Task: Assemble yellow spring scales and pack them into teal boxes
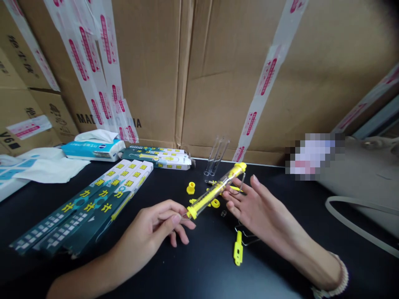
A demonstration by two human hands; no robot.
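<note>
A spring scale (215, 192), a transparent tube with yellow ends and a yellow inner piece, is held at a slant above the black table. My left hand (163, 220) pinches the wire at its lower end between thumb and fingers. Beside the upper end, my right hand (258, 207) has its fingers stretched out and thumb apart; a wire loop (241, 187) hangs by its fingertips. Whether those fingers touch the tube I cannot tell. Below lie a yellow cap (191, 188), a yellow ring (215, 203) and a yellow hook piece (238, 249) with bent wire near it.
Two transparent tubes (216, 160) stand behind the loose parts. To the left lie several printed spring-scale boxes (102, 195), with more boxes (158, 158) behind. A tissue pack (92, 149) is at the back left. Large cardboard boxes (218, 74) wall the back; a grey bag (368, 178) sits right.
</note>
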